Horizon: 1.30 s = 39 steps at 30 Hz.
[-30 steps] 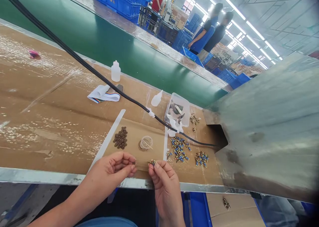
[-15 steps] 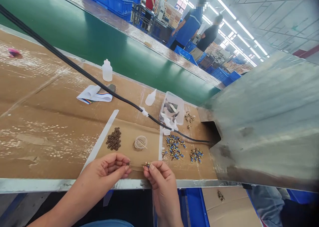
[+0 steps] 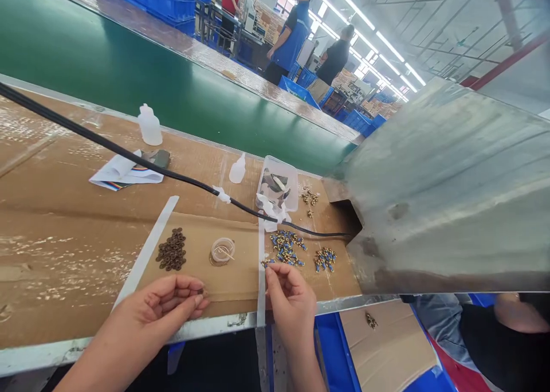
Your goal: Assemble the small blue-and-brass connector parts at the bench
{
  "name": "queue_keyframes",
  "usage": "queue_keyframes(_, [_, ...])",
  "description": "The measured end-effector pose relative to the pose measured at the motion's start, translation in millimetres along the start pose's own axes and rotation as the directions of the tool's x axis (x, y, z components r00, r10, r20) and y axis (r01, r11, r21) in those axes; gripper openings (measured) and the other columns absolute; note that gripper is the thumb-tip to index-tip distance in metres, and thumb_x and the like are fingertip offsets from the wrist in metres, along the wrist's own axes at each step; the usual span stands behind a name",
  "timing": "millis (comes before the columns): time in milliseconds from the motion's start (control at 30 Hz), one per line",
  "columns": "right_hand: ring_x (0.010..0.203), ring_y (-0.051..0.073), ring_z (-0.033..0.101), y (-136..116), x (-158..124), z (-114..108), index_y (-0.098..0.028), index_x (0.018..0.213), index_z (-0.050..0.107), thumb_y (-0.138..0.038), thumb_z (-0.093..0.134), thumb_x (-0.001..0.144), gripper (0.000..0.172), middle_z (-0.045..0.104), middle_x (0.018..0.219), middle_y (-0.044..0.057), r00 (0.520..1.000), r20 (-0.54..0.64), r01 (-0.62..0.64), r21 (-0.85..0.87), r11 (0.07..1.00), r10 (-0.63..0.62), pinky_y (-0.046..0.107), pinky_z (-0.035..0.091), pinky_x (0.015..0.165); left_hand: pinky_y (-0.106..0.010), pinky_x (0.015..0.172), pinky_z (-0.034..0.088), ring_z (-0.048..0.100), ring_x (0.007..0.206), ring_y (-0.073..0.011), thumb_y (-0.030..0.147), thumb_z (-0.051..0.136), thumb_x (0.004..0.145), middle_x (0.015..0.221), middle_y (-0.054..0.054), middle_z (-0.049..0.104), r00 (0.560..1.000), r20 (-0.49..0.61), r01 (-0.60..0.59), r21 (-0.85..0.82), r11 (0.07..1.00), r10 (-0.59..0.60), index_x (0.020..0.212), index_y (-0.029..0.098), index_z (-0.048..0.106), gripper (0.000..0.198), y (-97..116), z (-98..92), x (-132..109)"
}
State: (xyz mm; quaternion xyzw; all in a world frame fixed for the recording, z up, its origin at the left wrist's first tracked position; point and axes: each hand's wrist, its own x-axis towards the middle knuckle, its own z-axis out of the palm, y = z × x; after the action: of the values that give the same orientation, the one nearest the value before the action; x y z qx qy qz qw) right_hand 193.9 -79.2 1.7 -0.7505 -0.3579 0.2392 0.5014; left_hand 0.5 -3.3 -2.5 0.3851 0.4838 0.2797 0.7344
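My left hand (image 3: 172, 307) is closed in a pinch over the front of the bench, a small dark brown ring (image 3: 200, 291) between thumb and fingertips. To its upper left lies a heap of similar brown rings (image 3: 172, 250). My right hand (image 3: 291, 300) reaches to the near-left edge of a pile of blue-and-brass parts (image 3: 287, 246). Thumb and forefinger close around one small blue-and-brass part (image 3: 267, 263), mostly hidden by the fingertips. Between both hands and farther back stands a small round clear tub (image 3: 223, 250) with pale thin sticks across it.
A black cable (image 3: 189, 180) runs across the bench into a metal housing (image 3: 438, 208) at right. Behind it stand white bottles (image 3: 150, 125) and a clear plastic box (image 3: 291, 187). More blue-and-brass parts (image 3: 325, 259) lie at right. Beyond the green belt (image 3: 172, 88), people stand.
My right hand has moved right, away from my left hand, carrying the small part to the edge of the pile. My left hand keeps its pinch on the ring. The camera view has shifted.
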Motion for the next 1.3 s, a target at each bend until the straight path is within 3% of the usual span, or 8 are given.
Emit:
queue_keyframes(133, [0.067,0.013,0.058,-11,27,16,-0.021,0.088,0.069,-0.028,0.053,0.086,0.018,0.068,0.081,0.003,0.958,0.067,0.286,-0.273,0.919,-0.278,0.023,0.045,0.063,-0.021,0.068,0.059,0.072,0.068,-0.0187,0.047,0.085,0.046,0.066,-0.003,0.075,1.000,-0.001,-0.021,0.003,1.000,0.021,0.071,0.018,0.068,0.042,2,1.4,-1])
queue_keyframes(267, [0.077,0.015,0.061,-19,49,33,-0.023,0.090,0.070,-0.022,0.051,0.087,0.020,0.069,0.087,0.003,0.927,0.181,0.373,-0.379,0.847,-0.328,0.024,0.044,0.068,-0.023,0.067,0.059,0.071,0.067,-0.0192,0.046,0.085,0.047,0.066,-0.004,0.075,1.000,-0.004,-0.025,0.000,1.000,0.025,0.072,0.018,0.068,0.042,0,1.4,-1])
queue_keyframes(400, [0.084,0.016,0.063,-20,58,44,-0.024,0.092,0.071,-0.020,0.051,0.086,0.021,0.070,0.090,0.003,0.918,0.215,0.393,-0.374,0.840,-0.334,0.026,0.045,0.076,-0.025,0.068,0.059,0.071,0.067,-0.0195,0.042,0.085,0.048,0.065,-0.004,0.075,1.000,0.005,-0.023,-0.010,1.000,0.023,0.071,0.018,0.067,0.038,-2,0.5,1])
queue_keyframes(533, [0.087,0.016,0.063,-20,55,41,-0.025,0.097,0.070,-0.018,0.053,0.084,0.023,0.071,0.095,0.002,0.911,0.250,0.402,-0.357,0.843,-0.329,0.026,0.046,0.077,-0.026,0.068,0.059,0.071,0.067,-0.0200,0.040,0.085,0.049,0.065,-0.003,0.074,1.000,0.006,-0.030,-0.008,1.000,0.031,0.071,0.018,0.067,0.036,-4,-0.1,2])
queue_keyframes(767, [0.068,0.015,0.058,-14,38,-7,-0.024,0.089,0.070,-0.024,0.054,0.084,0.016,0.068,0.087,0.003,0.946,0.195,0.320,-0.446,0.836,-0.258,0.025,0.043,0.062,-0.029,0.067,0.059,0.071,0.068,-0.0220,0.038,0.082,0.054,0.066,-0.004,0.073,0.999,0.008,-0.047,0.035,0.998,0.047,0.071,0.018,0.067,0.031,1,1.0,-1])
queue_keyframes(900, [0.062,0.014,0.056,-5,32,-24,-0.024,0.093,0.070,-0.026,0.056,0.083,0.018,0.066,0.087,0.003,0.953,0.243,0.279,-0.459,0.843,-0.183,0.026,0.042,0.060,-0.030,0.069,0.059,0.072,0.069,-0.0223,0.038,0.082,0.054,0.067,-0.004,0.074,0.999,0.007,-0.036,0.034,0.999,0.035,0.072,0.018,0.066,0.031,1,1.5,-2])
queue_keyframes(1100, [0.064,0.014,0.055,3,29,-20,-0.025,0.097,0.069,-0.023,0.055,0.083,0.020,0.064,0.090,0.003,0.959,0.236,0.252,-0.450,0.857,-0.158,0.026,0.042,0.062,-0.025,0.068,0.058,0.071,0.068,-0.0202,0.043,0.083,0.051,0.066,-0.004,0.074,0.999,0.002,-0.050,0.038,0.998,0.050,0.073,0.018,0.067,0.036,-1,0.9,0])
queue_keyframes(1300, [0.069,0.015,0.055,2,29,-17,-0.022,0.084,0.065,-0.020,0.053,0.084,0.012,0.060,0.087,0.002,0.955,0.257,0.259,-0.489,0.833,-0.146,0.026,0.040,0.064,-0.025,0.068,0.058,0.071,0.069,-0.0203,0.047,0.083,0.050,0.068,-0.003,0.074,0.999,0.006,-0.040,0.035,0.999,0.040,0.073,0.018,0.067,0.040,-1,0.2,-1])
